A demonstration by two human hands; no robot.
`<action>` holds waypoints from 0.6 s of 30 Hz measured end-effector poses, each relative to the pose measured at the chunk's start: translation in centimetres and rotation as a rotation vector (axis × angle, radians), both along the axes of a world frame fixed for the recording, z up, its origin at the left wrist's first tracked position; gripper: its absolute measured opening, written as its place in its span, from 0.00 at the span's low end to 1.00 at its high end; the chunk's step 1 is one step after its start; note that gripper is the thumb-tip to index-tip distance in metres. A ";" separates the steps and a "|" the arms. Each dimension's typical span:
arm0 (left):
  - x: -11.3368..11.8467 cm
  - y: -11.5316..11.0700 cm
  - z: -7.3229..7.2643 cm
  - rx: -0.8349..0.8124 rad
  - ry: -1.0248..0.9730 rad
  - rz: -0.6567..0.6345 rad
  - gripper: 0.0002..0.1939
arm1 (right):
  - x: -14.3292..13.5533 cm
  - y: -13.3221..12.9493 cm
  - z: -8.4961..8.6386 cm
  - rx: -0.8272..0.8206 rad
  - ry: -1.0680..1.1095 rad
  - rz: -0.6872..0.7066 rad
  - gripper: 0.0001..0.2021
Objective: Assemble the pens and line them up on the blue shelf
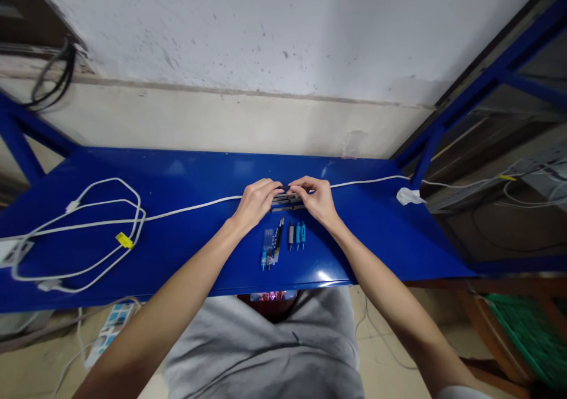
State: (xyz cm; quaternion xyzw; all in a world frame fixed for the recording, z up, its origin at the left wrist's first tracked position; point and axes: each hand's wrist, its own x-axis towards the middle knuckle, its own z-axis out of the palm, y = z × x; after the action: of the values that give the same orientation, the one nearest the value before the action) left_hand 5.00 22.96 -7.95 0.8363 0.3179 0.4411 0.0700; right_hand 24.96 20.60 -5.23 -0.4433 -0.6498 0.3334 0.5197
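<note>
Both my hands meet over the middle of the blue table. My left hand (258,200) is closed, fingertips at the left end of several thin dark rods that look like pen refills (283,199). My right hand (315,197) pinches at their right end, thumb against the fingers. The rods lie side by side between the hands; the fingers partly cover them. Just below are clear pen barrels (267,242) with blue and dark tips, and black thin pen parts (279,239) next to them. To their right stand a grey pen grip piece (291,236) and two blue pen grip pieces (300,235).
A white cable (190,211) runs across the blue table (212,251), passing behind my hands. Its loops, with a yellow tag (124,240), lie at the left. Crumpled white tissue (408,196) sits at the right end. A wall (248,121) rises behind; blue frame bars (425,151) flank the table.
</note>
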 end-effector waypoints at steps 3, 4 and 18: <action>-0.1 0.1 -0.3 0.009 0.000 -0.010 0.11 | -0.1 -0.2 -0.5 0.010 -0.030 0.001 0.08; -0.1 0.1 -0.3 0.003 0.003 -0.015 0.11 | -0.2 -0.2 -0.7 0.000 -0.024 0.005 0.08; 0.4 -0.6 0.0 -0.106 0.054 -0.016 0.14 | -0.4 -1.2 -0.8 0.075 -0.235 -0.080 0.11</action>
State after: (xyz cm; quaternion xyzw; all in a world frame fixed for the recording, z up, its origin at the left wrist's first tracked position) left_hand 5.36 22.39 -7.95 0.8457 0.3357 0.4002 0.1091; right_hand 24.58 19.40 -6.03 -0.4850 -0.7000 0.2336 0.4692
